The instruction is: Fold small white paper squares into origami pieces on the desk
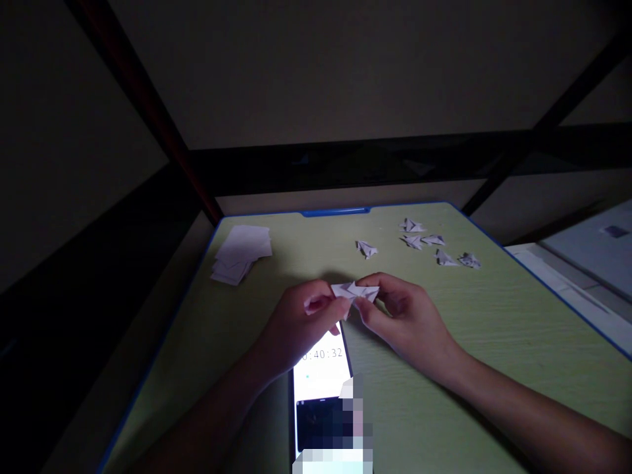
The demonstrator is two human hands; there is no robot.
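Between my two hands is a small folded paper (pixel 354 291), white, with pointed ends and several creases. My left hand (pixel 303 316) pinches its left end between thumb and fingers. On the other side, my right hand (pixel 402 313) grips the right part, the thumb pressed on the near face. Both hands hover over the middle of the table, just above the top of a lit phone (pixel 326 375) that shows a timer. The left hand partly covers the phone's screen.
A stack of white paper sheets (pixel 244 247) lies at the far left of the green table (pixel 222 342), which has a blue edge. One folded paper figure (pixel 366 249) lies beyond my hands. Several more paper figures (pixel 412 241) are grouped at the back right. A white surface (pixel 592 243) stands past the right edge.
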